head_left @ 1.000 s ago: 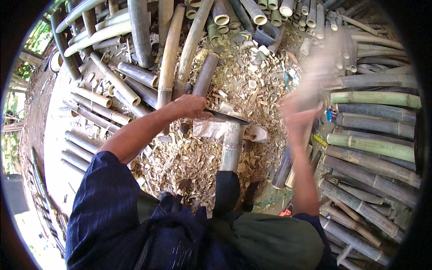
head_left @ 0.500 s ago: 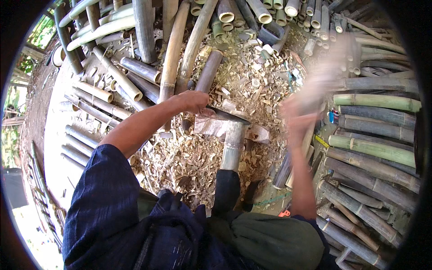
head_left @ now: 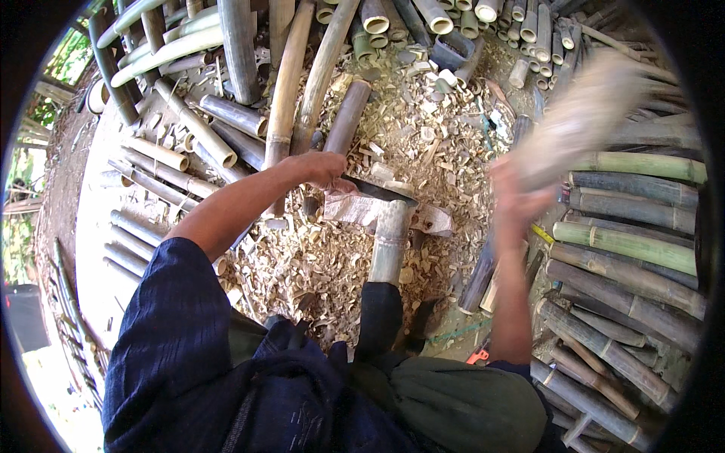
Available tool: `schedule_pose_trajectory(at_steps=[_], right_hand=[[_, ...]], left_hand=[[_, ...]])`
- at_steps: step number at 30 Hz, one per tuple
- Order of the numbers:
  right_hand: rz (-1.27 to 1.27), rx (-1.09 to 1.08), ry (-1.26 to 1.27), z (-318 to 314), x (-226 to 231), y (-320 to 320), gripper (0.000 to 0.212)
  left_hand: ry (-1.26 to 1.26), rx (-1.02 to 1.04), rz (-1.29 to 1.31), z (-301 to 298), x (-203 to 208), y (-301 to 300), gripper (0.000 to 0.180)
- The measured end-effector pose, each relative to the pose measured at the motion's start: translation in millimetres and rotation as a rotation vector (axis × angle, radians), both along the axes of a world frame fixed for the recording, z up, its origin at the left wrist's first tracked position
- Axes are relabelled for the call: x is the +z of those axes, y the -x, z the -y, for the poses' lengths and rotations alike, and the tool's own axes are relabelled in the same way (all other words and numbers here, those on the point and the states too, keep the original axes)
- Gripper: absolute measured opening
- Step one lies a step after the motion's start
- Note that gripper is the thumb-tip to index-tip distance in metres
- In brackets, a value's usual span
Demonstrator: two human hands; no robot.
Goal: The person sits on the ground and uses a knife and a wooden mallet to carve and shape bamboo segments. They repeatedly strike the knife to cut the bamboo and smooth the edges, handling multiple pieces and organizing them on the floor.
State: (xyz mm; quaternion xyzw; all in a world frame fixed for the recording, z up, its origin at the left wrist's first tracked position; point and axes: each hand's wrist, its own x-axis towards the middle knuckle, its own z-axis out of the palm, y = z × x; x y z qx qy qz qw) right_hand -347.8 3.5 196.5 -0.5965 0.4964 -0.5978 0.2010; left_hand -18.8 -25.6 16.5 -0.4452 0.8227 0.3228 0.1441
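My left hand is closed round the handle of a knife. The dark knife blade lies across the far end of a pale bamboo section. That end rests over a whitish wooden block, and the near end meets something dark between my legs. Just beyond the blade sits a pale chunk; whether it is still joined to the bamboo is unclear. Out to the right, my right hand grips a thick, light wooden club, raised and smeared by motion.
Shavings and chips cover the ground around the block. Bamboo poles are stacked along the right, and cut tubes are piled at the back. More bamboo lengths lie at left. A dark container stands far off among the tubes.
The club has swung outward to the right, and my right hand has shifted slightly right with it. My left hand and the knife have barely moved.
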Motion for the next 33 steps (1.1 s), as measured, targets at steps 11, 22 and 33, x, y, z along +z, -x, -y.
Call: schedule_pose_trajectory(at_steps=[11,22,33], right_hand=[[0.012,0.426,-0.787,-0.7,6.6,37.6,0.072],[0.784,0.137,-1.015,-91.7,-51.2,94.1,0.053],[0.231,0.220,-1.262,-119.8,-64.9,109.6,0.036]], left_hand=[[-0.862,0.349,0.010,8.2,4.0,-19.3,0.034],[0.516,0.152,-0.003,-35.0,88.0,43.5,0.016],[0.252,0.311,0.016,-156.0,33.5,23.0,0.039]])
